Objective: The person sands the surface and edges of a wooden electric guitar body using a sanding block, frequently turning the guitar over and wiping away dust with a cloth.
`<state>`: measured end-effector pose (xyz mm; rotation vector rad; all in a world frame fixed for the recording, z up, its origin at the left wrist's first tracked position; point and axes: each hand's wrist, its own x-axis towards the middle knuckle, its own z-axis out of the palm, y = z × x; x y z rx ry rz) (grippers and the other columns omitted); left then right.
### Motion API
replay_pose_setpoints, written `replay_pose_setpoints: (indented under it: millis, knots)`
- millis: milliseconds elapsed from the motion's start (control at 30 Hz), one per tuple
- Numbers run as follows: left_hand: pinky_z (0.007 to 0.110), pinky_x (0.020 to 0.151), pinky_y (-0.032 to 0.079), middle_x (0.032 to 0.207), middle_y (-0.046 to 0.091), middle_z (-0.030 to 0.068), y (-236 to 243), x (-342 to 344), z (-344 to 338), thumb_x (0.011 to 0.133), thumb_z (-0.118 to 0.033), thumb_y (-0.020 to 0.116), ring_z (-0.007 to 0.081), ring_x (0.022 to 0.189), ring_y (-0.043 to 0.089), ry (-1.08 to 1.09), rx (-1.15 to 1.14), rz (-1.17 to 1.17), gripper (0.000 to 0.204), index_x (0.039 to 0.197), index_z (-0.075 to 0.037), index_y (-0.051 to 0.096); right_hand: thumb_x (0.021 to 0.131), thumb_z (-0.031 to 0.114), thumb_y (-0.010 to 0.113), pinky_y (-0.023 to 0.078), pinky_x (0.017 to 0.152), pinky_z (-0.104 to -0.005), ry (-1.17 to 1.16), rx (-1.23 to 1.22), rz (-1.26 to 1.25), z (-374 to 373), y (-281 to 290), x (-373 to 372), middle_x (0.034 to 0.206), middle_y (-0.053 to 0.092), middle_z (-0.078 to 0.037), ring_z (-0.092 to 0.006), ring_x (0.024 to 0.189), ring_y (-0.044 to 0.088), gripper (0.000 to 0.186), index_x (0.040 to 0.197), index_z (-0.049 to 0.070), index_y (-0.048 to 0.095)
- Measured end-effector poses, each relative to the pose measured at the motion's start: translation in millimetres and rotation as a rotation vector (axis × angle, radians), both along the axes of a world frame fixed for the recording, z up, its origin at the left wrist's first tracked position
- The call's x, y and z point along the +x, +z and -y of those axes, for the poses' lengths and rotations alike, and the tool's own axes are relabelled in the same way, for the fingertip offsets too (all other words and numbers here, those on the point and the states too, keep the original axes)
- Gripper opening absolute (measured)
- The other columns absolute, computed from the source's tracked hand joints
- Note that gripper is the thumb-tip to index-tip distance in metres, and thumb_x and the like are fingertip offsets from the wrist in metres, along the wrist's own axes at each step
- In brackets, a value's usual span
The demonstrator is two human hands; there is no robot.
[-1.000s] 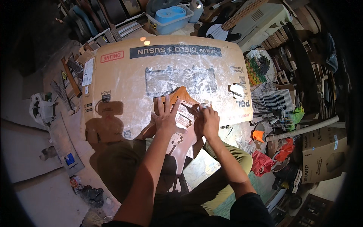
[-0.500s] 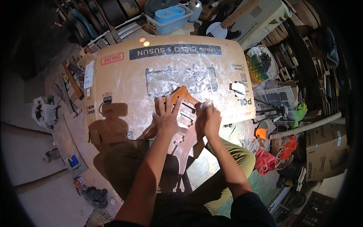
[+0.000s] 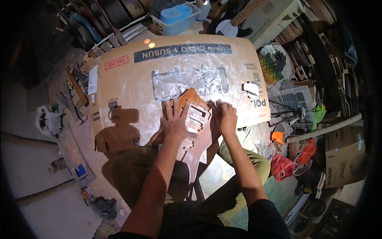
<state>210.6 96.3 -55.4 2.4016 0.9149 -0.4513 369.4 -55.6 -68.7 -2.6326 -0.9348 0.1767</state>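
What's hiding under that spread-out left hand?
A wooden guitar body lies under the left hand: orange-brown wood shows between its fingers. Whatever is right beneath the hand is covered and cannot be seen.

Beyond the far edge of the cardboard (image 3: 119, 85), there's a blue tub (image 3: 176, 11) in a translucent bin (image 3: 181, 28)! Off the right edge, a wire cage (image 3: 289, 102); past the near right corner, a red bag (image 3: 282, 167); out left, a crumpled whitish plastic bag (image 3: 48, 119).

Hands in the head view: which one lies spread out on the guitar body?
The left hand, fanned over the guitar body; the right hand is curled near its right edge.
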Motion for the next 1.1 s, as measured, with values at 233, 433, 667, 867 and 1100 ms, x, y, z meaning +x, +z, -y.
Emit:
replay_pose_setpoints:
  millis: [233, 433, 667, 867, 1100]
  knots:
    - [0.075, 0.113, 0.028, 0.174, -0.006, 0.012, 5, -2, -1, 0.048, -0.061, 0.096, 0.0431, 0.158, -0.009, -0.027, 0.006, -0.061, 0.149, 0.166, -0.037, 0.008, 0.095, 0.017, 0.056, 0.045, 0.098, -0.0508, 0.192, -0.005, 0.058, 43, -16, -65, 0.143, 0.056, -0.016, -0.0376, 0.123, 0.056, 0.033, 0.128, 0.016, 0.064]
    - [0.07, 0.118, 0.024, 0.172, -0.009, 0.0179, 2, 3, 1, 0.044, -0.068, 0.094, 0.05, 0.156, -0.011, -0.093, 0.006, -0.094, 0.158, 0.167, -0.031, 0.002, 0.1, 0.016, 0.055, 0.046, 0.094, -0.0503, -0.008, 0.051, 0.024, 9, -13, -15, 0.128, 0.062, -0.017, -0.0391, 0.113, 0.057, 0.029, 0.127, 0.011, 0.063]
    - [0.073, 0.112, 0.034, 0.173, -0.008, 0.0159, -1, -1, 1, 0.037, -0.055, 0.101, 0.0463, 0.157, -0.009, -0.074, 0.03, -0.053, 0.163, 0.166, -0.034, 0.004, 0.096, 0.013, 0.055, 0.046, 0.095, -0.0503, 0.004, -0.13, 0.01, 13, -1, -17, 0.127, 0.063, -0.016, -0.0391, 0.113, 0.059, 0.028, 0.123, 0.009, 0.063]
    - [0.072, 0.112, 0.033, 0.173, -0.01, 0.0167, 0, 0, -8, 0.036, -0.051, 0.102, 0.0471, 0.157, -0.01, -0.106, -0.002, -0.152, 0.166, 0.166, -0.033, 0.0, 0.093, 0.011, 0.059, 0.045, 0.093, -0.0532, 0.267, 0.078, 0.13, 51, -31, -90, 0.139, 0.057, -0.022, -0.0418, 0.112, 0.057, 0.029, 0.122, 0.01, 0.063]
    - [0.07, 0.112, 0.033, 0.172, -0.011, 0.0171, 2, 4, -2, 0.038, -0.041, 0.104, 0.0478, 0.157, -0.011, -0.129, -0.013, -0.136, 0.166, 0.166, -0.034, 0.0, 0.094, 0.013, 0.061, 0.045, 0.087, -0.0529, 0.009, 0.187, 0.081, 8, -1, -20, 0.13, 0.059, -0.02, -0.0428, 0.106, 0.057, 0.027, 0.121, 0.008, 0.064]
